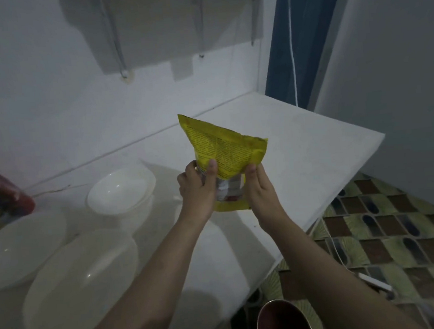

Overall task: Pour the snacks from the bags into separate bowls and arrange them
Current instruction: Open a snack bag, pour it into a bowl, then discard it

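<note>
I hold a yellow snack bag (225, 151) upright above the white table (300, 153). My left hand (197, 189) grips its left side and my right hand (260, 187) grips its right side, near the lower end. Whether the bag is torn open cannot be seen. Left of the bag, stacked white bowls (121, 190) sit on the table. A wide pale bowl (82, 279) lies in front of them and another pale bowl (19, 250) lies at the far left. A red and multicoloured snack bag (2, 194) lies at the left edge of the view.
The table's right edge runs diagonally above a patterned tile floor (385, 232). A shiny metal cup (283, 321) shows at the bottom, below the table edge. A white wall and a shelf bracket (121, 58) stand behind the table. A blue curtain (299, 35) hangs at the back right.
</note>
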`<state>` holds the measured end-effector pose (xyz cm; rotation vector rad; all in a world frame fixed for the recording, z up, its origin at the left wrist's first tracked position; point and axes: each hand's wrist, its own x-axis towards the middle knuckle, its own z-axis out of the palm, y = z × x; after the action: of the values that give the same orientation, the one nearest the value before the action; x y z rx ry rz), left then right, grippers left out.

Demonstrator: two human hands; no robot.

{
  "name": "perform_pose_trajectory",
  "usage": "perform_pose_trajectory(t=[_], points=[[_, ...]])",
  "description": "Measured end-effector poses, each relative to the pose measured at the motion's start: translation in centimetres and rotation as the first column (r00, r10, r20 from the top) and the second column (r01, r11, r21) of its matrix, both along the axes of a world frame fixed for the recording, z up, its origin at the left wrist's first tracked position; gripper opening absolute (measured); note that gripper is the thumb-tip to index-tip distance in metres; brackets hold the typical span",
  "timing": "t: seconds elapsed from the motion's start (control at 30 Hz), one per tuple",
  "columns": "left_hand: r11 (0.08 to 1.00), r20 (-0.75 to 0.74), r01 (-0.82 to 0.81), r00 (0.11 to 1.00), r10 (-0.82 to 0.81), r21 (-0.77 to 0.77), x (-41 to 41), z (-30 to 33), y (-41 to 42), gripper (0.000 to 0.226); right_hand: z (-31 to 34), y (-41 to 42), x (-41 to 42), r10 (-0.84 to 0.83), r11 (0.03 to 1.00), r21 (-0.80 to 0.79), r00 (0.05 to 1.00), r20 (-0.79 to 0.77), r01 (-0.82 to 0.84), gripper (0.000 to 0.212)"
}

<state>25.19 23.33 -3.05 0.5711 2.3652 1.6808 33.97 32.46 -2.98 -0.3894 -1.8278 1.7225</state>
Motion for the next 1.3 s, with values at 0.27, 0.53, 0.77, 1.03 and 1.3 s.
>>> perform_pose_trajectory(t=[0.27, 0.53, 0.77, 1.03, 1.3], points=[[0.956, 0.06, 0.102, 0.991, -0.123, 0.276, -0.4, 0.4, -0.6, 0.038, 0.0, 0.5, -0.3, 0.076, 0.971, -0.229, 0.997, 0.004, -0.073, 0.061], [0.948, 0.068, 0.174, 0.978, -0.198, 0.266, -0.2, 0.5, -1.3, 0.026, -0.6, -1.3, -1.1, 0.009, 0.998, -0.068, 0.996, 0.085, -0.004, 0.03], [0.971, -0.098, 0.125, 0.989, -0.107, 0.203, 0.4, 2.0, -1.2, 0.023, -0.3, -1.6, -1.5, -0.034, 0.998, 0.06, 0.998, 0.054, 0.031, 0.041], [0.945, -0.044, 0.237, 0.972, -0.233, 0.225, 0.9, 2.5, -1.2, 0.007, -0.7, -1.7, -1.5, 0.001, 0.995, 0.102, 0.999, 0.045, -0.006, 0.036], [0.942, -0.016, 0.234, 0.971, -0.237, 0.24, 0.5, 2.6, -1.1, 0.016, -0.5, -1.4, -1.6, 0.01, 0.987, 0.16, 0.999, 0.034, -0.015, 0.036]])
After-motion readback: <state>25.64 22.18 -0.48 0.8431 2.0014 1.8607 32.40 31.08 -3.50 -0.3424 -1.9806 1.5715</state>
